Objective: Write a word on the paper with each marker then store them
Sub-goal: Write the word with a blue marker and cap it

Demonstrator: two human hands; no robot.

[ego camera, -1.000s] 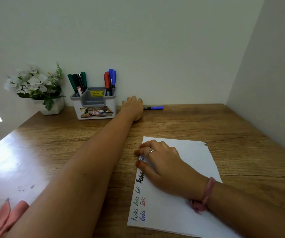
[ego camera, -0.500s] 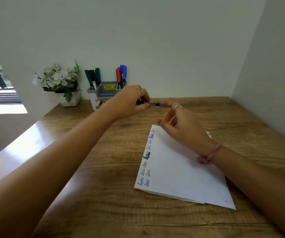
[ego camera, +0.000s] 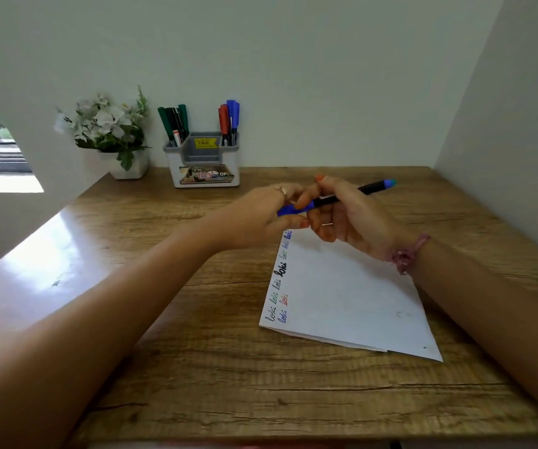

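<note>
Blue-capped marker (ego camera: pixel 342 197) is gripped by the right hand (ego camera: pixel 352 218) around its barrel, while its cap is pinched by the left hand (ego camera: pixel 261 218) above the paper's (ego camera: pixel 352 296) twelve-o'clock edge.

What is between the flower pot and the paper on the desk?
Mostly bare wooden desk, seen from the head camera. The left hand and its forearm cross above that stretch between the flower pot and the paper.

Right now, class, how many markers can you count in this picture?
About 7, though some in the holder may be hidden: one blue marker held between both hands, roughly three green and black in the holder's left slot, three red and blue in its right.
</note>
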